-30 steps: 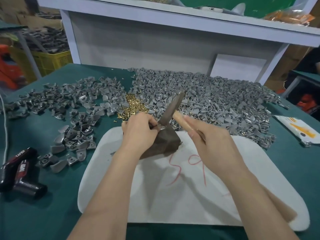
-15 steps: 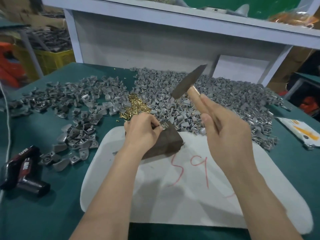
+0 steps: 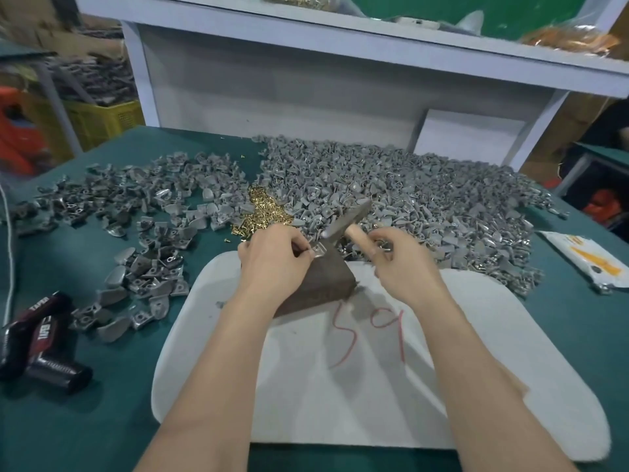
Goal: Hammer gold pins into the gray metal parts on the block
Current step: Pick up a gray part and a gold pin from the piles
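The right hand (image 3: 405,264) is wrapped tight around the pale wooden handle of a hammer (image 3: 347,221), whose dark steel head slants down to the left and meets a small gray metal part (image 3: 319,248) sitting on the top edge of a dark brown block (image 3: 323,284). The left hand (image 3: 272,264) pinches that part between thumb and fingertips, pressing it against the block; whether a pin is in it is too small to tell. The block stands under both hands on a white board (image 3: 340,386) with red scrawl just below the right wrist. Just beyond the left knuckles lies a little heap of gold pins (image 3: 263,212). Behind the hammer head spreads a big pile of gray parts (image 3: 425,195), and out past the left hand a thinner scatter of gray parts (image 3: 136,216) lies across the green table (image 3: 85,420). Far left of the left forearm lies a black and red power tool (image 3: 37,338).
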Demonstrator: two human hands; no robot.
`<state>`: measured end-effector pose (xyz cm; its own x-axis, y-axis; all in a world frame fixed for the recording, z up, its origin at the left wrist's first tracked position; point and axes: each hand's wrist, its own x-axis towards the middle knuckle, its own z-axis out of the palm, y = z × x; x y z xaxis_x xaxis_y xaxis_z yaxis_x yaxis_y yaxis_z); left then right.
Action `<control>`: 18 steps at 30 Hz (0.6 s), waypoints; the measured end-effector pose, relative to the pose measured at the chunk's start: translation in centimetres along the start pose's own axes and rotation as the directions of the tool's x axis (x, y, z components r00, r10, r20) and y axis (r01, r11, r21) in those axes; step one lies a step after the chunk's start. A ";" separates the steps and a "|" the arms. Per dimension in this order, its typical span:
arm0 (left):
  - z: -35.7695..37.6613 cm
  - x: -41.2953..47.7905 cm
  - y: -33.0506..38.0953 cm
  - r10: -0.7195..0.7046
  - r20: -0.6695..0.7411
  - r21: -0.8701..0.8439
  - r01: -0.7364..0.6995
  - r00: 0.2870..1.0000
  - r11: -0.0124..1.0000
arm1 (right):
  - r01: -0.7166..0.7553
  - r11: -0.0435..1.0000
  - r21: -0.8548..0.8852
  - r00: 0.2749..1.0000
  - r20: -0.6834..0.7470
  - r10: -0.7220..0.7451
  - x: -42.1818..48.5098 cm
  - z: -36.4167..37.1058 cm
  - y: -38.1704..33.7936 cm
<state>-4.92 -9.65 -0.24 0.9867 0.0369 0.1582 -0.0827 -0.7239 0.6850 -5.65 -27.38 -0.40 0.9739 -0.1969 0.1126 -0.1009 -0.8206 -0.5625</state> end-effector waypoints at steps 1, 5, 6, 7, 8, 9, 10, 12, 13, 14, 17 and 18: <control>0.0 0.0 0.0 0.004 -0.006 0.000 -0.004 1.000 1.000 | -0.044 0.999 0.009 0.997 0.061 0.043 0.3 0.6 0.2; 0.1 0.1 -0.1 0.031 -0.036 -0.061 -0.033 0.999 0.998 | 0.006 0.992 -0.126 0.999 -0.050 -0.012 0.6 1.3 0.7; 0.2 0.1 -0.1 0.038 -0.039 -0.082 -0.042 0.998 0.996 | 0.061 0.993 -0.099 0.988 -0.132 -0.074 0.6 1.1 0.4; 0.2 0.2 0.0 0.048 -0.043 -0.099 -0.052 0.998 0.994 | 0.145 0.989 -0.038 0.968 -0.201 -0.150 0.4 1.0 -0.3; 0.3 0.2 0.0 0.059 -0.045 -0.111 -0.064 0.997 0.992 | 0.229 0.973 0.038 0.951 -0.222 -0.215 0.3 0.9 -1.0; 0.4 0.3 0.0 0.074 -0.047 -0.125 -0.079 0.996 0.989 | 0.290 0.950 0.115 0.947 -0.178 -0.267 0.3 1.1 -1.9; 0.4 0.3 0.0 0.090 -0.052 -0.140 -0.097 0.995 0.985 | 0.314 0.934 0.171 0.949 -0.085 -0.304 0.2 1.3 -2.8; 0.5 0.4 -0.2 0.105 -0.089 -0.188 -0.120 0.990 0.975 | 0.280 0.927 0.248 0.951 0.058 -0.303 0.7 1.9 -4.2; 0.4 0.4 -0.3 0.097 -0.119 -0.230 -0.122 0.988 0.965 | 0.246 0.915 0.320 0.963 0.025 -0.267 1.4 2.0 -4.7; 0.4 0.4 -0.3 0.070 -0.152 -0.283 -0.111 0.986 0.953 | 0.216 0.895 0.391 0.976 -0.067 -0.206 2.4 1.8 -5.1; 0.0 0.6 -0.4 -0.043 -0.258 -0.452 -0.081 0.965 0.888 | 0.109 0.893 0.436 0.949 -0.314 0.038 6.0 0.3 -5.9; -0.2 0.6 -0.3 -0.083 -0.294 -0.492 -0.077 0.952 0.867 | 0.009 0.936 0.352 0.955 -0.280 0.096 7.0 0.1 -6.0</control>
<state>-4.29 -9.27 -0.23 0.9053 0.2977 0.3031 -0.2161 -0.2915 0.9318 1.75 -23.76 3.73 0.8634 -0.4175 0.2831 -0.0144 -0.5814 -0.8135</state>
